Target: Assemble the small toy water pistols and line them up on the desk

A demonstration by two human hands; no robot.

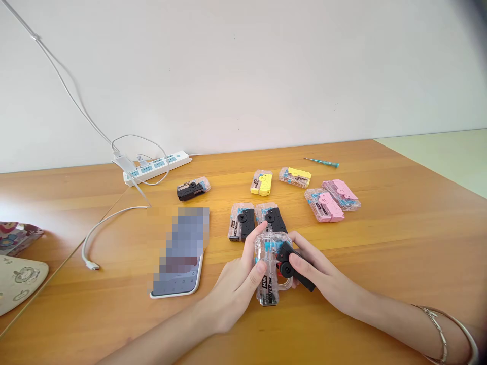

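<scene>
Left hand (232, 289) and right hand (327, 276) pinch clear mini water gun (269, 268) at lower centre, grip pressed on both sides of black handle (292, 266). Even pressure keeps it square. Black-handled gun (272, 219) just above, on worktop (380, 243).

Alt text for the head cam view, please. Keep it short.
A person's left hand and right hand hold a clear mini water gun with black parts above a wooden desk. Seven more water guns, black, yellow and pink, lie beyond them, near a phone and a power strip.
</scene>
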